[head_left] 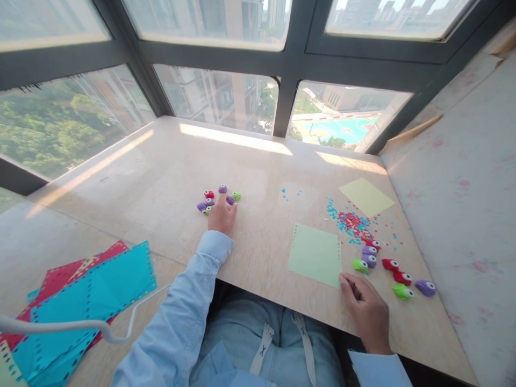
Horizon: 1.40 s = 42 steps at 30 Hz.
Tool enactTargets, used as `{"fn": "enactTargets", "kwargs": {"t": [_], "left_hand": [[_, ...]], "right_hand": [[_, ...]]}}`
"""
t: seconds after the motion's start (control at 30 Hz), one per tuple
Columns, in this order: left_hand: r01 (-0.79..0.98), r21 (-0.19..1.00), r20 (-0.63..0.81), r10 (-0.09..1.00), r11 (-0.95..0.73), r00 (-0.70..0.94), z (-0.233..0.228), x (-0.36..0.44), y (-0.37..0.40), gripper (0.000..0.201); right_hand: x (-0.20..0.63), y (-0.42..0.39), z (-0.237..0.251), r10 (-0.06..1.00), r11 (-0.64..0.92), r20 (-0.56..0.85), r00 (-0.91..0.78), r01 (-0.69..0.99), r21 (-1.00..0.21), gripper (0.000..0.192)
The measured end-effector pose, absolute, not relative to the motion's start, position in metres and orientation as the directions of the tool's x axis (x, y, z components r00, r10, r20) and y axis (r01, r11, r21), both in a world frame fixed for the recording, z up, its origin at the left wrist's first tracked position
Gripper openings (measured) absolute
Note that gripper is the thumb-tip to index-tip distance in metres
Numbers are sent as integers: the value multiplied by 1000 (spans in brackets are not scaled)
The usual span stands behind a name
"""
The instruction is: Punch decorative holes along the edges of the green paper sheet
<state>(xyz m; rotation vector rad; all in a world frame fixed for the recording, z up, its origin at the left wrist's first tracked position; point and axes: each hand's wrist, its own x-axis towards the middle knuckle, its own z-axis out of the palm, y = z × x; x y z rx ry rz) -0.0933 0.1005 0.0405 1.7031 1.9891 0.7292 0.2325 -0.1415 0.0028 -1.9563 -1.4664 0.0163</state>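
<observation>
My left hand (222, 216) reaches over a loose cluster of small glossy figures with big round eyes. Its thumb and forefinger are closed about a purple figure (231, 200). Around it lie a red figure (208, 194), another purple figure (223, 188) and a green figure (236, 196); more sit left of the fingers, partly covered. At the table's front edge, my right hand (366, 312) pinches the lower right corner of a pale green sheet (315, 255). Rows of small holes run along that sheet's left and right edges.
Red and blue paper dots (355, 224) are scattered beside a pale yellow sheet (366, 196). Several eyed figures (403, 277) lie at right, near the wall. Hole-edged blue sheets (94, 290) and red sheets (60, 282) lie left, crossed by a white cable (52, 325). Windows border the table.
</observation>
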Motion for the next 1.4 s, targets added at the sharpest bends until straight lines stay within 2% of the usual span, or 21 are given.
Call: {"fn": "enactTargets", "kwargs": {"t": [0.1, 0.17, 0.23, 0.33, 0.47, 0.67, 0.8, 0.87, 0.97, 1.1, 1.27, 1.4], "left_hand": [[663, 748, 110, 981, 25, -162, 43, -87, 83, 35], [555, 832, 39, 995, 19, -93, 45, -79, 68, 39], [516, 856, -47, 999, 26, 27, 45, -69, 53, 42], [601, 797, -52, 984, -63, 173, 42, -49, 33, 39], [756, 627, -59, 956, -188, 287, 36, -25, 13, 34], [835, 504, -111, 943, -220, 315, 41, -14, 4, 35], [850, 485, -151, 938, -205, 312, 42, -20, 9, 40], [833, 511, -108, 945, -213, 308, 38, -24, 11, 39], [761, 576, 45, 942, -297, 334, 29, -30, 14, 36], [616, 634, 199, 868, -468, 454, 16, -31, 17, 29], [528, 681, 241, 836, -507, 492, 12, -25, 16, 22], [519, 693, 252, 843, -500, 475, 11, -18, 9, 22]], "right_hand": [[233, -141, 3, 852, -146, 362, 378, 836, -529, 43], [232, -141, 4, 852, -152, 355, 385, 831, -536, 43], [231, -141, 5, 853, -152, 350, 387, 826, -543, 42], [230, -141, 6, 854, -152, 342, 394, 815, -559, 40], [230, -141, 6, 856, -147, 334, 395, 805, -575, 37], [229, -140, 7, 849, -143, 341, 404, 796, -588, 37], [228, -140, 8, 849, -147, 332, 410, 789, -597, 36], [229, -140, 9, 851, -150, 325, 414, 783, -604, 36], [229, -141, 10, 849, -138, 320, 420, 762, -633, 34], [227, -143, 13, 833, -80, 363, 418, 740, -668, 28], [218, -140, 27, 846, -45, 391, 361, 781, -623, 23], [220, -136, 36, 843, -175, 292, 452, 743, -647, 34]]}}
